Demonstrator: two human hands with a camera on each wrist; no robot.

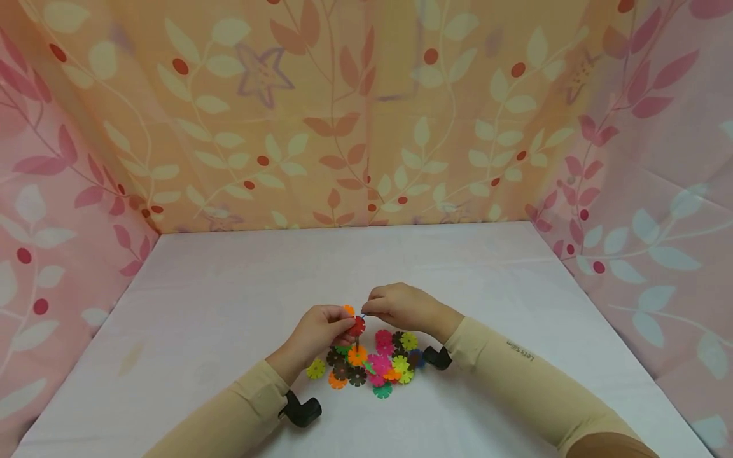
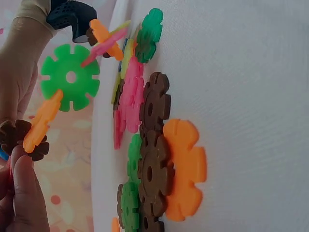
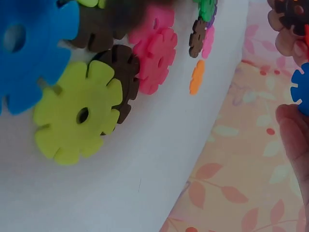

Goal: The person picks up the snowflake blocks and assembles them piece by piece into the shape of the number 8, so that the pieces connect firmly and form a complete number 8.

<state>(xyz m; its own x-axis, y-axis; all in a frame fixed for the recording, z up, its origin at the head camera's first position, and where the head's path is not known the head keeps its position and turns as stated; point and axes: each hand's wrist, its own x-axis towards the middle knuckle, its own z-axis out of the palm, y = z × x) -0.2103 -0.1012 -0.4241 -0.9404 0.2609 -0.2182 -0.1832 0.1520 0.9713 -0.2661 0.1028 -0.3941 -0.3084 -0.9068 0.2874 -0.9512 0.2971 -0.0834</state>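
Observation:
My left hand (image 1: 312, 334) pinches a notched red flower disc (image 1: 357, 326) between thumb and fingers. Joined to it is a chain, seen in the left wrist view: a brown disc (image 2: 12, 135), an orange disc (image 2: 43, 121), a bright green disc (image 2: 71, 94) and further pink and orange ones. Just right of the red disc, my right hand (image 1: 403, 308) pinches a blue disc (image 3: 301, 89) by its edge. In the right wrist view it sits close to the brown disc (image 3: 292, 17); whether the blue and red discs touch is hard to tell.
Below the hands, loose discs are heaped on the white table (image 1: 229, 286), among them pink (image 1: 378, 364), dark brown (image 1: 357, 376) and teal (image 1: 382, 390). A yellow-green disc (image 1: 315, 368) lies at the heap's left. Patterned curtains (image 1: 366, 114) stand behind and at the sides.

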